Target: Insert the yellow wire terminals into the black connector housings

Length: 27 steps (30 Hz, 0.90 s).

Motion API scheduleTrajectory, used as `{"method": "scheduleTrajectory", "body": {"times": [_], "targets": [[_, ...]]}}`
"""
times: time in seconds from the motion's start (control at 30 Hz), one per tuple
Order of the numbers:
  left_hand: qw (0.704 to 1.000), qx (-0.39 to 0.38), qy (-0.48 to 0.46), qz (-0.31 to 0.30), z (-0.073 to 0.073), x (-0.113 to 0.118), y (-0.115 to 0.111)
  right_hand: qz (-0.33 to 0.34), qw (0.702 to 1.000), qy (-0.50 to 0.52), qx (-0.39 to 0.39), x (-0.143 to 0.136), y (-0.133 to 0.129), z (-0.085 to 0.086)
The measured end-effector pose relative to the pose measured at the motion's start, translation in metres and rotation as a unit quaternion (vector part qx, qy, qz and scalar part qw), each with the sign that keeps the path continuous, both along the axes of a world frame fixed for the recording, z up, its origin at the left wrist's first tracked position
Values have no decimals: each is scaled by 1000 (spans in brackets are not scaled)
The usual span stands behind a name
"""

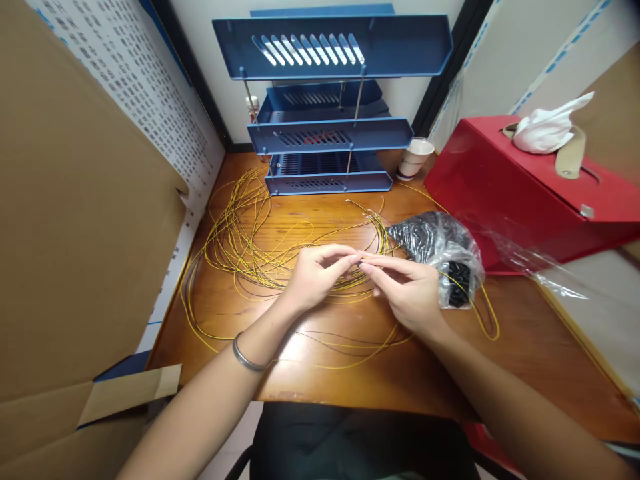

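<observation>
Both my forearms reach forward and angle inward, bare to the elbow. My left hand (315, 273) curls loosely, thumb and forefinger pinched. My right hand (407, 290) meets it from the other side, fingers (373, 265) pinched too, their tips touching those of the left. Both wrists are slightly raised.

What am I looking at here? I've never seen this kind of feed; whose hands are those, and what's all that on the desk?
This is one camera worn on a person's head, looking down at their own bare hands. The left hand and right hand meet fingertip to fingertip, pinching something too small to identify, above a loose tangle of yellow wires on a wooden desk. Beside the right hand lies a clear plastic bag of small black parts. Behind stand a blue tray rack, a paper cup and a red box.
</observation>
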<state>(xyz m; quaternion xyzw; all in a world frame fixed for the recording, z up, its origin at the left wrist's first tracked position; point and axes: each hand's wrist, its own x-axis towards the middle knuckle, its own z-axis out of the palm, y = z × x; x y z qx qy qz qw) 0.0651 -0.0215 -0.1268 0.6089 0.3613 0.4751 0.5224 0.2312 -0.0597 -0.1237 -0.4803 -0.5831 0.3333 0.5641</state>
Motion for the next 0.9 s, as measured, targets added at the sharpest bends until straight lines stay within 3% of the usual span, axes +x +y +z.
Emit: {"method": "scheduleTrajectory", "body": {"times": [0.23, 0.4, 0.57, 0.9], "targets": [[984, 128, 113, 60, 0, -2, -2, -17, 998, 33, -56, 2, 1, 5], [945, 258, 182, 83, 0, -6, -2, 5, 992, 80, -96, 5, 4, 8], [912, 356, 192, 70, -2, -7, -1, 19, 987, 101, -123, 3, 4, 11], [915, 361, 166, 71, -6, -10, 3, 25, 987, 79, -141, 2, 2, 12]]}}
